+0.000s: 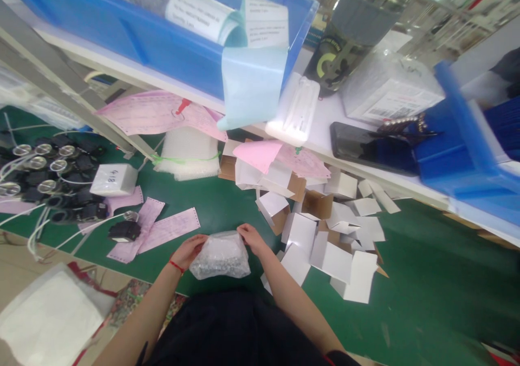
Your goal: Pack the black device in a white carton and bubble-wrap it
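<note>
A clear plastic bag (221, 257) with small shiny parts inside rests at the front edge of the green table, close to my body. My left hand (189, 251), with a red string on its wrist, pinches the bag's upper left corner. On the opposite corner my right hand (251, 237) has its fingers closed as well. What exactly the parts in the bag are is too blurred to tell. Just right of my right forearm lies a heap of open white cardboard boxes (300, 233). Pink printed slips (168, 229) lie to the left of my left hand.
Several black devices with metal ends and white cables (49, 176) crowd the left side, beside a white box marked 418 (114, 179). A shelf above holds a blue bin (162, 46), a label roll (203, 17), a phone (371, 146) and a bottle (345, 36). Foam sheets (189, 152) stand below.
</note>
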### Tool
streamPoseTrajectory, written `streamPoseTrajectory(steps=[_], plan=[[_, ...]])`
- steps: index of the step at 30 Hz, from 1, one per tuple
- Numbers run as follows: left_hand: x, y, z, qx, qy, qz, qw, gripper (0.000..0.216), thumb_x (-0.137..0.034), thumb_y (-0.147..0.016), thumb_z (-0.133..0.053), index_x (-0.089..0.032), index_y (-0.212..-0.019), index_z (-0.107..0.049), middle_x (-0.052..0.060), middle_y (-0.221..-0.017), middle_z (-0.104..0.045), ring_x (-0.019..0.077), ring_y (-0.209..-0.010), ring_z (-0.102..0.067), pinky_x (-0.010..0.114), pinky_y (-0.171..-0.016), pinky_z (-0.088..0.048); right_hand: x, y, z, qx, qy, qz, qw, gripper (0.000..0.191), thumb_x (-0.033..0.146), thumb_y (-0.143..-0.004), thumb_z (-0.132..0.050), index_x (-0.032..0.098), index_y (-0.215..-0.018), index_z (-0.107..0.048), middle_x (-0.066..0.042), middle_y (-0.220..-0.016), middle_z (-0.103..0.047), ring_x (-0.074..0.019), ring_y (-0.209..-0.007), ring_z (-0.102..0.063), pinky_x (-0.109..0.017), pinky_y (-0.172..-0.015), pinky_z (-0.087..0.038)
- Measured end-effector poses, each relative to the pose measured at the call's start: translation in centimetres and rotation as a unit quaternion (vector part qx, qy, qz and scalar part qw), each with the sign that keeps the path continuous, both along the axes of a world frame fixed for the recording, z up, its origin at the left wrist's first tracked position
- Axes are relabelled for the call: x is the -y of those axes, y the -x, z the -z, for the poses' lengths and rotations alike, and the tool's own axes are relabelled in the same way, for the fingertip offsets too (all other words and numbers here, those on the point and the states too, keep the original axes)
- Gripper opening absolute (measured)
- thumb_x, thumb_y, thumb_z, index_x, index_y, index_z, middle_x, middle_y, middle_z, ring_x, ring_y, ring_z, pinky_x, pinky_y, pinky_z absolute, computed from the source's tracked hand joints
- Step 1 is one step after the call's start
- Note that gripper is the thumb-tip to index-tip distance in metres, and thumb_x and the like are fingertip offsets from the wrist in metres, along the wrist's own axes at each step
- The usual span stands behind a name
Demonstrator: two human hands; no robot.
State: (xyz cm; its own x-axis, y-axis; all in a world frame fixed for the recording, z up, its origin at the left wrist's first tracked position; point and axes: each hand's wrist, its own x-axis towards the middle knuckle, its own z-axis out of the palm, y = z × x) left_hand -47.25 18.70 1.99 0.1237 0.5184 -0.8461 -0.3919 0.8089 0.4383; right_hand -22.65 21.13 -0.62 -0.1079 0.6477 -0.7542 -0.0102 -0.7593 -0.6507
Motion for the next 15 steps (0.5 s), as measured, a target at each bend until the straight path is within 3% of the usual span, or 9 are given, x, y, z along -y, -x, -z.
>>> streamPoseTrajectory(steps=[4,10,15], plan=[[2.0,0.3,-0.1,-0.016,-0.021,0.014,1.000,0.034,-0.028,-0.055,-0.087,-0.012,-0.080,-0.069,0.003,-0.072,-0.072,0.0147,-0.063,-0.064,0.024,-0.059,-0.048,1.5,-2.1,-0.7,-0.084,0.022,-0.034,0.996,0.031,0.041,-0.068,-0.071,0.017,-0.084,-0.061,0.000,-0.076,-0.062,-0.0143,-0.075,-0.059,-0.029,-0.071,-0.047],[2.3,-0.8,1.3,-0.060,-0.035,0.006,0.998,0.044,-0.031,-0.037,-0.089,-0.013,-0.066,-0.062,-0.001,-0.053,-0.064,0.0107,-0.047,-0.054,0.022,-0.050,-0.042,2.3,-0.9,0.3,0.077,-0.029,-0.065,0.995,0.010,0.025,-0.066,-0.065,0.016,-0.069,-0.062,0.003,-0.066,-0.057,-0.0118,-0.067,-0.049,-0.026,-0.066,-0.038],[3.2,-0.8,1.3,-0.065,-0.043,0.026,0.997,0.042,-0.034,-0.040,-0.088,-0.014,-0.068,-0.063,0.000,-0.057,-0.065,0.0146,-0.056,-0.061,0.025,-0.058,-0.048,3.0,-1.0,0.1,0.059,0.017,-0.056,0.997,0.014,0.026,-0.066,-0.064,0.017,-0.077,-0.063,0.001,-0.073,-0.059,-0.0132,-0.069,-0.054,-0.028,-0.066,-0.043]])
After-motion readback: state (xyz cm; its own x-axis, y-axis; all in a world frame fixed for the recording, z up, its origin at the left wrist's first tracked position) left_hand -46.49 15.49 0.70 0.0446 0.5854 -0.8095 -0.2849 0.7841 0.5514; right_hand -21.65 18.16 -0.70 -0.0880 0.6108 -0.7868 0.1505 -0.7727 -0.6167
